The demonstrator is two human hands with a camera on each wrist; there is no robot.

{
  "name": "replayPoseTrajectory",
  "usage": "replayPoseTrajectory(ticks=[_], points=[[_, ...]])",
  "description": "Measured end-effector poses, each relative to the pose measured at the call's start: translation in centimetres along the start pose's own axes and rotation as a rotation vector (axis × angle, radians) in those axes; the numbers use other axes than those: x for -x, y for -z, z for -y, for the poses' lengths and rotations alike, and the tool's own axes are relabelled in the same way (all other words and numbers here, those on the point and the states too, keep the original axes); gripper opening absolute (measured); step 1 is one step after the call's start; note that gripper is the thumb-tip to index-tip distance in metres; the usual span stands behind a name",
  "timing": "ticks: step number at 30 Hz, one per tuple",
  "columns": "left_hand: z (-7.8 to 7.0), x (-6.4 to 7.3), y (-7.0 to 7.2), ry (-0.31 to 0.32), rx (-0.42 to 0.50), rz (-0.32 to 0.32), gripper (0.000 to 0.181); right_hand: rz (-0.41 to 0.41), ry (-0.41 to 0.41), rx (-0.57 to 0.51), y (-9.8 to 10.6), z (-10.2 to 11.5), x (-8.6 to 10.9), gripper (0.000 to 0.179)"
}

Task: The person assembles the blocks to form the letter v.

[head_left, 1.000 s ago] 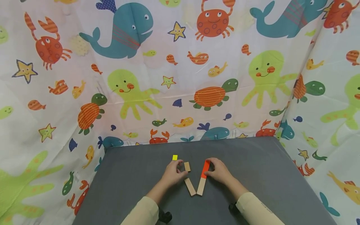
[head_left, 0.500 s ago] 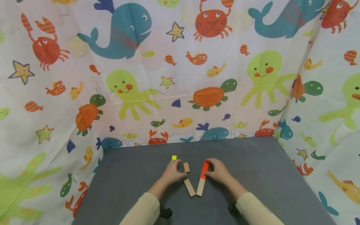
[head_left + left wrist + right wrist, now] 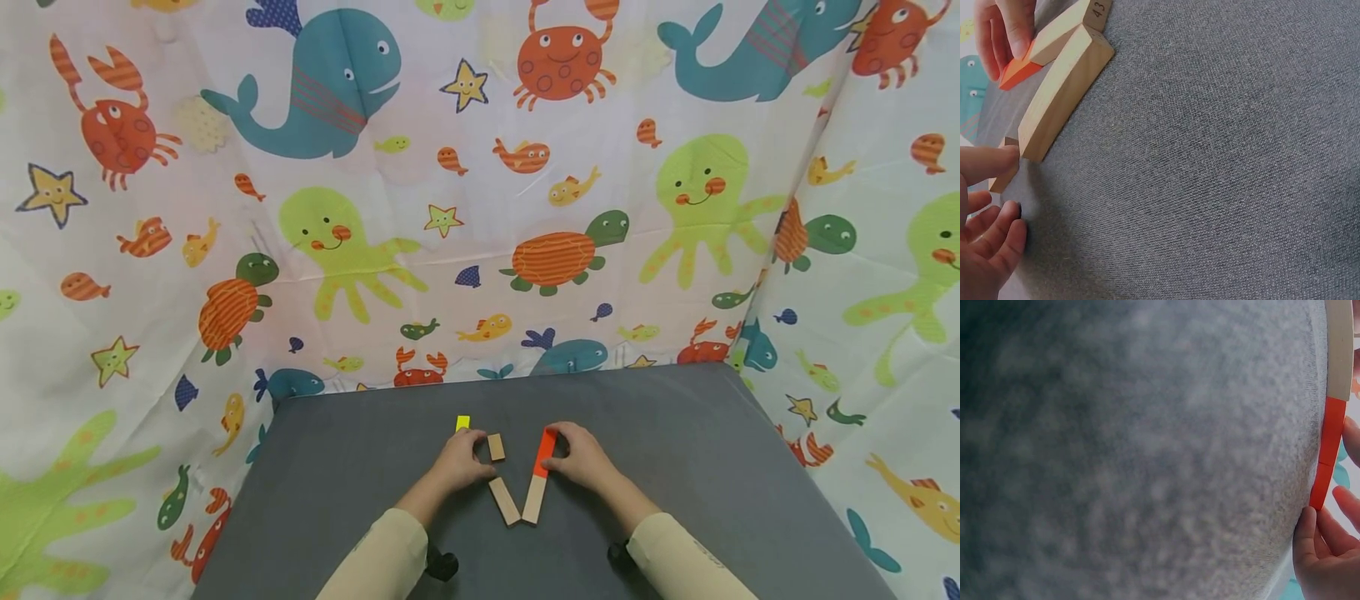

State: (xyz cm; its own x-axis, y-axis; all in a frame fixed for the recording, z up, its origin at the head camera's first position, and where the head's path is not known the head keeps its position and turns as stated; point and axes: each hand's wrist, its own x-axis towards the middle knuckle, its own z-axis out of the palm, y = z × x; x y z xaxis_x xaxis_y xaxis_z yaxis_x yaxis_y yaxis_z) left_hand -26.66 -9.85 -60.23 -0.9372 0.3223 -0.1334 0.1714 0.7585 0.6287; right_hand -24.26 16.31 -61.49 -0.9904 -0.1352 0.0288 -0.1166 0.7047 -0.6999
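Left hand (image 3: 455, 461): loose, beside short wooden block (image 3: 496, 447)
Right hand (image 3: 585, 454): pinching orange blocks (image 3: 544, 448)
Yellow block (image 3: 462, 422): far left

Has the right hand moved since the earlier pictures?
No. In the head view, the right hand and the printed middle turtle slid slightly left together, so the view shifted; against that turtle, the hand shows no clear move.

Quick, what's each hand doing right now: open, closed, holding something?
Left hand: curved, right by the small wooden block; can't tell whether it's gripping it.
Right hand: closed, holding the orange piece.
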Motion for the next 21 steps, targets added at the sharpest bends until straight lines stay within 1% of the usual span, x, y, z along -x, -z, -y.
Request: replayPoseTrajectory(ticks=[4,6,10,16,21], points=[[0.12,-0.08,-0.1,-0.001,-0.017,0.003,0.066,0.008,-0.004,-0.007,-0.01,0.06,0.06,0.059],[0.09,-0.14,-0.14,0.005,-0.01,0.001,0.068,0.008,-0.004,-0.002,-0.04,0.03,0.07,0.059],[-0.04,-0.33,-0.24,-0.004,0.003,-0.014,0.07,0.005,-0.005,0.007,-0.04,-0.06,0.05,0.059],[-0.03,-0.5,-0.67,-0.033,-0.026,-0.028,0.063,0.006,-0.002,0.008,0.01,0.03,0.1,0.059],[-0.16,-0.53,-0.69,-0.023,-0.014,-0.033,0.059,0.002,0.0,0.003,0.0,0.15,0.13,0.06]])
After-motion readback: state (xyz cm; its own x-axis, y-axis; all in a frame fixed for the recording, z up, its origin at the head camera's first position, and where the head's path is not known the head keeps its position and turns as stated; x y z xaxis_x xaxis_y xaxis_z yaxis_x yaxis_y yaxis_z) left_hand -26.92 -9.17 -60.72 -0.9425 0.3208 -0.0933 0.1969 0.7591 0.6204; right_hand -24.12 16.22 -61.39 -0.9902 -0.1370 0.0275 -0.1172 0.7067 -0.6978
